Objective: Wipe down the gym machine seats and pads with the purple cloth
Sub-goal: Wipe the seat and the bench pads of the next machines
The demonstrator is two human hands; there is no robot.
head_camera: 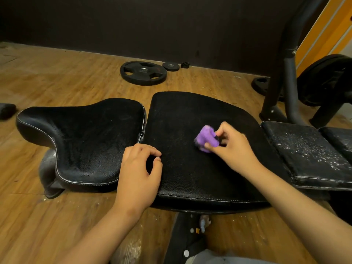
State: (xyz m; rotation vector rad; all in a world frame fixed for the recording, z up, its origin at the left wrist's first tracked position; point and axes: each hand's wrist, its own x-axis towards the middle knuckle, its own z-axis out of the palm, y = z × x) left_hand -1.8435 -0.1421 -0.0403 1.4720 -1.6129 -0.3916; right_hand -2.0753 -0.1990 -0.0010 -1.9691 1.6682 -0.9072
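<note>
Right hand [234, 147] pinches the bunched purple cloth [206, 139] between thumb and fingertips, cloth down on the wide black leather middle pad [190, 172], right of its centre and well inside every edge. Left hand [139, 168] has its fingers loosely curled and holds nothing, resting on that pad's left edge, just beside the narrow gap to the black saddle-shaped leather seat [82, 134]. Bare pad surface on all sides of the cloth, most toward the near stitched edge. Count: three pads in a row, the third being the flaking black pad [304, 155] butted on the right. Two hands, one cloth. Two black weight plates flat on the wooden floor [47, 77] by the wall, large [143, 72] and small [170, 66]; third plate [260, 85] partly hidden behind the dark steel frame leg [285, 77]
</note>
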